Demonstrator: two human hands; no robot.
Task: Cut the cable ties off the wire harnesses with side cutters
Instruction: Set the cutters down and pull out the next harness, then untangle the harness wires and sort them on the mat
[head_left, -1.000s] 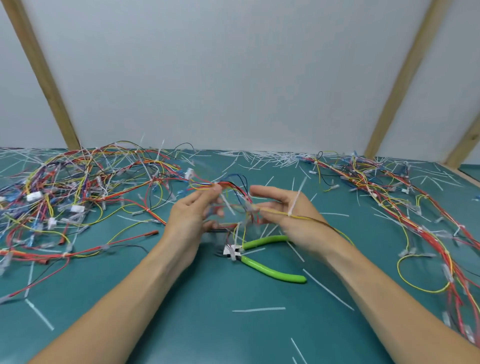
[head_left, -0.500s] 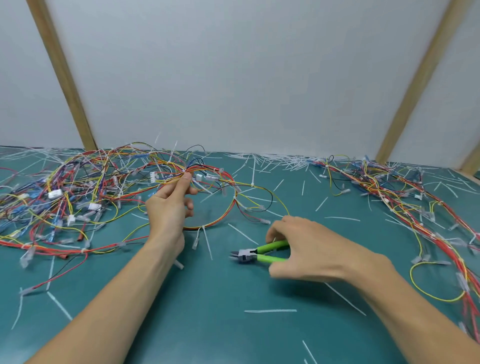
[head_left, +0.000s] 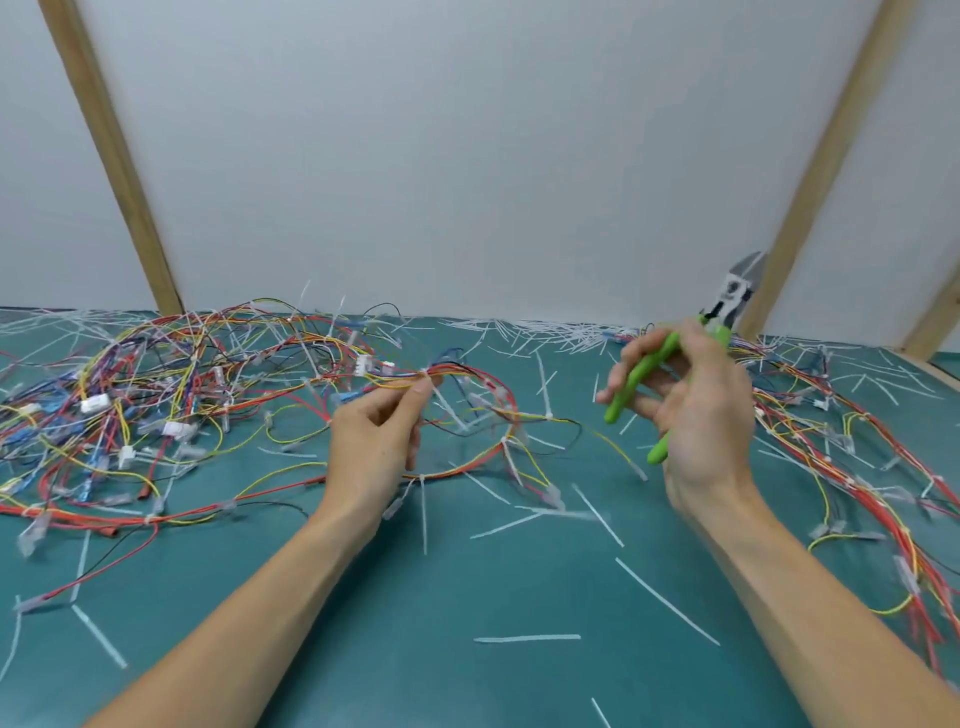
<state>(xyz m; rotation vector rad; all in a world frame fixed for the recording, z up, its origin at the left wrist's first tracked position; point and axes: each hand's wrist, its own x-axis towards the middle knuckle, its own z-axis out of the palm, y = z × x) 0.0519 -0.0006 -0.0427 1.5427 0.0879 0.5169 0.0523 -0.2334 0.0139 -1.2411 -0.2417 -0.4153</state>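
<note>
Above green mat (head_left: 467, 597), right hand (head_left: 696, 415) upright around side cutters (head_left: 670, 374).

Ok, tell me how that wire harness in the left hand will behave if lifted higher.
The wire harness is probably floppy: its thin wires droop in loops from the left hand. It likely weighs little, since a fingertip pinch holds it. It may snag, as it seems to run into the tangled pile.
</note>
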